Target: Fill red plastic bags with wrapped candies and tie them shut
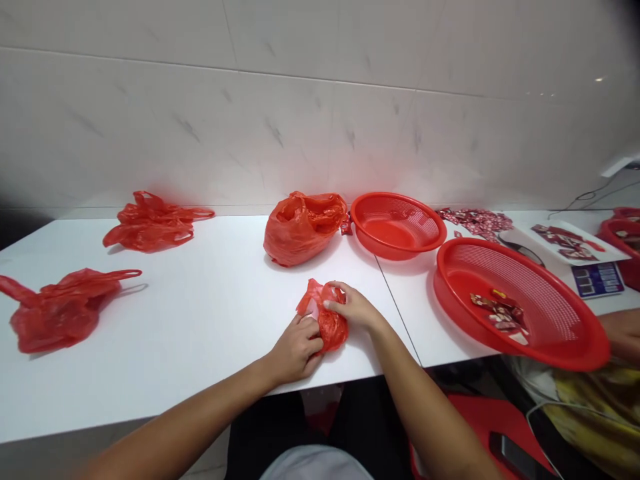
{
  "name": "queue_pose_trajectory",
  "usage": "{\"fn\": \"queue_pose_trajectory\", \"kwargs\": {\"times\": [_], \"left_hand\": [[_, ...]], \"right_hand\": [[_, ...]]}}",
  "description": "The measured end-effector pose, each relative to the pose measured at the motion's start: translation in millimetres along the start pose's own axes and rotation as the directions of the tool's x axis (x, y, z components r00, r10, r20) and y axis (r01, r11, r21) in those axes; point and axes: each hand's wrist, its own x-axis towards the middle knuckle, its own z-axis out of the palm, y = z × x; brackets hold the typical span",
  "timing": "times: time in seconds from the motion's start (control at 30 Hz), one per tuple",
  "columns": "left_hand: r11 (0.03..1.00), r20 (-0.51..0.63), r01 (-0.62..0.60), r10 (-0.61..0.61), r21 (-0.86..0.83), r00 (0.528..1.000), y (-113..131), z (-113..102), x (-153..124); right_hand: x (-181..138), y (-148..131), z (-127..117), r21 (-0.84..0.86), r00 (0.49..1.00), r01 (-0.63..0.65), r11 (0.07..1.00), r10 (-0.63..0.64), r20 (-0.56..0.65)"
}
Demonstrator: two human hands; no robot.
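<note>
A small red plastic bag (330, 323) lies bunched near the front edge of the white table (210, 313). My left hand (296, 348) grips its lower left side with curled fingers. My right hand (353, 307) lies over its top right, fingers pinching the plastic. Both hands are closed on the same bag. What is inside the bag is hidden.
A fuller red bag (300, 230) sits behind, beside an empty red basket (397, 223). A second red basket (520, 303) with several wrapped sweets overhangs the right table. Two flat red bags (153, 223) (60, 310) lie left. Another person's arm (623, 333) shows at the right edge.
</note>
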Motion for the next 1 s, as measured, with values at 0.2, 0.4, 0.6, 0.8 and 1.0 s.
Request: {"fn": "queue_pose_trajectory", "kwargs": {"times": [0.2,0.4,0.6,0.8,1.0], "left_hand": [[0.943,0.007,0.304,-0.308,0.137,0.951,-28,-11,14],[0.791,0.013,0.585,-0.593,-0.18,0.805,-56,-38,43],[0.912,-0.53,0.389,-0.396,-0.132,0.75,-20,-61,80],[0.97,-0.065,-0.068,0.054,-0.233,0.996,-3,-45,122],[0.924,0.141,-0.3,0.338,-0.24,0.93,-3,-38,152]], "right_hand": [[-24,-26,-42,0.034,0.92,0.147,0.989,-0.124,-0.371],[-50,-52,-58,-0.045,0.779,0.34,0.939,-0.308,-0.546],[-61,-70,-46,-0.025,0.744,0.461,0.887,-0.401,-0.534],[-77,-82,-60,0.21,0.894,0.403,0.891,-0.335,-0.296],[-112,-98,-100,0.071,0.947,0.309,0.948,-0.314,0.069]]}}
